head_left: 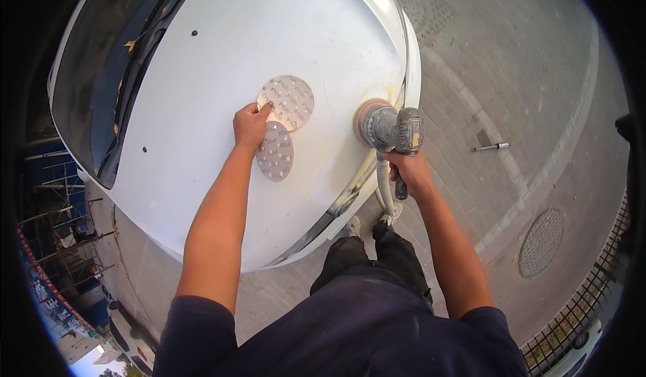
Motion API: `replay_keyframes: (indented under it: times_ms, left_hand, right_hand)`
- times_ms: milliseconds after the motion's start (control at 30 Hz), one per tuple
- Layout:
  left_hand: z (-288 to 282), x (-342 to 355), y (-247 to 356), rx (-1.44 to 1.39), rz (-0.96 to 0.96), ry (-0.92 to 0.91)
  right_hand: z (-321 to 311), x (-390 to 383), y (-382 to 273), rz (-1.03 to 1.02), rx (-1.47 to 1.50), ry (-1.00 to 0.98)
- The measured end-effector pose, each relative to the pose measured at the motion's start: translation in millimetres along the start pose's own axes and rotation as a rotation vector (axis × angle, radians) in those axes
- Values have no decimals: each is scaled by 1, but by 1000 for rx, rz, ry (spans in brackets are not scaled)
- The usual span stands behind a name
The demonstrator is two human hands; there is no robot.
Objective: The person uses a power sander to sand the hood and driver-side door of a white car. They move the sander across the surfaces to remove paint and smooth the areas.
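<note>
My left hand pinches a round, perforated sanding disc above the white car hood; a second, greyer disc shows just below the first, beside my fingers. My right hand is closed around the handle of a grey power sander with a round pad, held at the hood's front edge. A pale hose runs down from the tool toward my feet. The hood's edge near the sander has a yellowish dull patch.
A windscreen with fallen leaves is at the left. A metal tool lies on the pavement to the right, near manhole covers. A railing bounds the right; scaffolding and a parked car are at the lower left.
</note>
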State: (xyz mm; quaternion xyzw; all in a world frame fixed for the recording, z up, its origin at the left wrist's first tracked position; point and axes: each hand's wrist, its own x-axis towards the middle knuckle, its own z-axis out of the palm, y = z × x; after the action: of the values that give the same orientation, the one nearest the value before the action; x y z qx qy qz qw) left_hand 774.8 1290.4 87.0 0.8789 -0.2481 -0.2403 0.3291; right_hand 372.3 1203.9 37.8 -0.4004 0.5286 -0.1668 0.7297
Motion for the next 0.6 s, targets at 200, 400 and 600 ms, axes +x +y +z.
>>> replay_keyframes:
  times_ms: [200,400,600]
  left_hand:
    - [0,4,-4,36,40,14]
    - [2,6,-7,-58,-19,-17]
    - [1,2,-3,-61,8,-11]
  right_hand:
    - [52,-81,83,33,-451,-58]
    - [36,-46,42,-18,-372,19]
    - [-15,27,-29,6,6,16]
